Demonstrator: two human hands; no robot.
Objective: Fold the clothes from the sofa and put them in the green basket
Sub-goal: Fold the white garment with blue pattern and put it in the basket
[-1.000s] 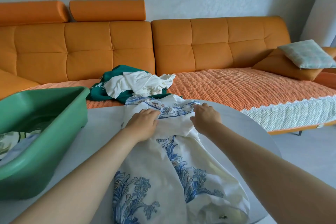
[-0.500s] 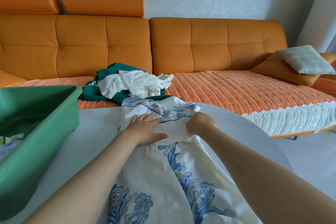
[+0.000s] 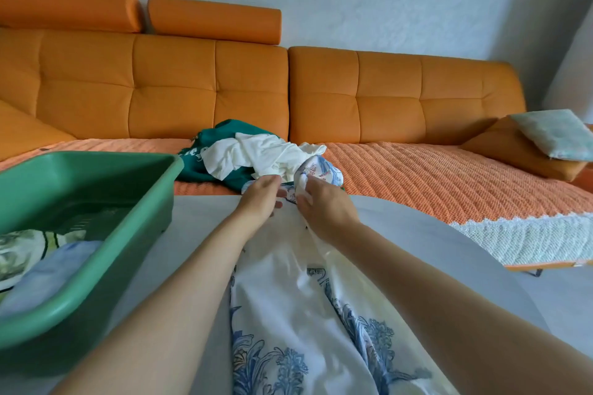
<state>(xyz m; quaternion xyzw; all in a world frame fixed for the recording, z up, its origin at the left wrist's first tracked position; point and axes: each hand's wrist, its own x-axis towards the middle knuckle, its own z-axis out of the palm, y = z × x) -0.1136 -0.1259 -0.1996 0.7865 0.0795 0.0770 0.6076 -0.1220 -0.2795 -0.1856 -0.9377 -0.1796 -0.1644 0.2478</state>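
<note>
A white garment with blue floral print (image 3: 308,324) lies lengthwise on the grey table (image 3: 199,234). My left hand (image 3: 261,199) and my right hand (image 3: 324,204) both grip its far end, bunched together and lifted at the table's far edge. The green basket (image 3: 106,253) stands on the table at the left and holds folded clothes (image 3: 48,266). On the orange sofa (image 3: 417,176) behind lies a heap of a dark green garment (image 3: 195,167) and a white garment (image 3: 256,157).
Two cushions, an orange one (image 3: 513,151) with a pale checked one (image 3: 555,135) on top, lie at the sofa's right end. A white knitted fringe (image 3: 519,237) hangs over the sofa's front edge. The grey floor (image 3: 571,292) shows at the right.
Both hands have moved from lying apart on the garment's top to gripping it close together and lifting the bunched end. The head camera has tilted, and the basket now shows its contents.
</note>
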